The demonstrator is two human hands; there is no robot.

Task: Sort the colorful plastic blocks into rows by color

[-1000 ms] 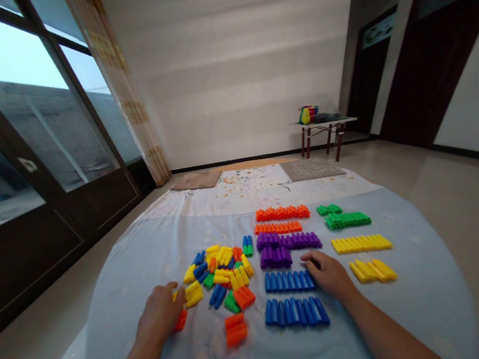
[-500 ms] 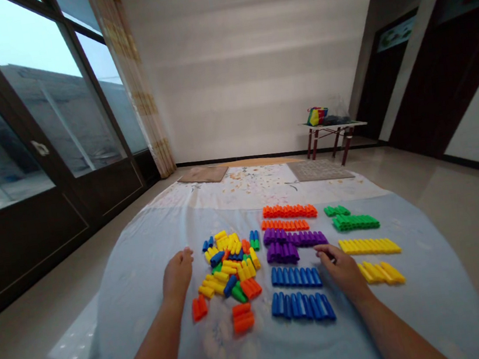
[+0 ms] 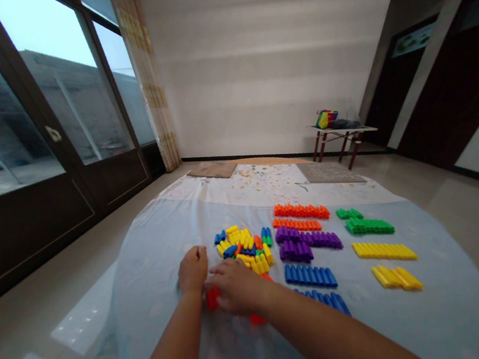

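The right hand (image 3: 236, 286) lies flat, fingers spread, over orange blocks (image 3: 212, 298) near the mixed pile (image 3: 243, 246). The left hand (image 3: 193, 271) is curled just beside it; its grip I cannot tell.

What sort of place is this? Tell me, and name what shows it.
Probably a room in a home: a tiled floor with a sheet spread on it, tall glass doors with a curtain, and a small table by dark doorways.

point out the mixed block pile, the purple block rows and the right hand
mixed block pile (image 3: 248, 246), head view, yellow blocks mid-pile
purple block rows (image 3: 307, 240), head view, middle of the rows
right hand (image 3: 236, 286), head view, back of hand
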